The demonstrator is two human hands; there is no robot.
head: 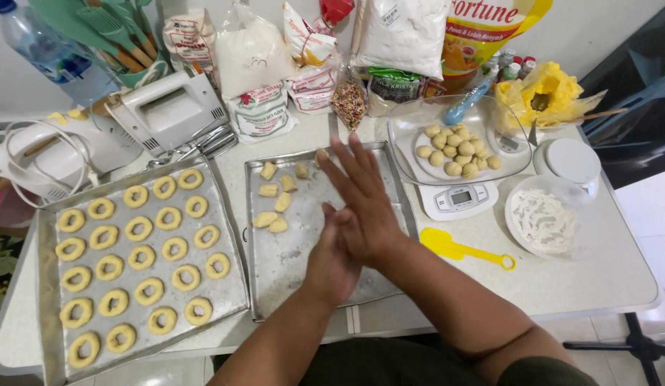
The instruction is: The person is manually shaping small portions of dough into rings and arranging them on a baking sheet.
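- Forearms come in from the near edge of the counter (604, 286) and meet above the middle baking tray (290, 264).
- Right hand (365, 196) lies flat on top, fingers straight and spread, pointing toward the far edge; its grip is open, palm pressed down on the other hand.
- Left hand (332, 257) sits beneath it, palm up and flat, also open; whether any dough lies pressed between the two palms cannot be told.
- Middle tray is near the front edge at the counter's centre; a small cluster of pale dough pieces (274, 204) lies in its far left part, apart from the hands.
- Left tray (50, 336), just beside it toward the counter's left edge, holds rows of ring-shaped dough cookies (140, 257).
- White hand mixer (168, 107) rests at the far left, beyond the ring tray.
- Clear bowl (411, 143) of dough balls (454, 150) stands on a white kitchen scale (457, 200), right of the middle tray.
- Yellow scraper (461, 250) lies on the counter in front of the scale.
- Bowl of white flour (547, 221) stands near the right edge.
- Bags of flour (257, 64) and other baking goods line the far edge.
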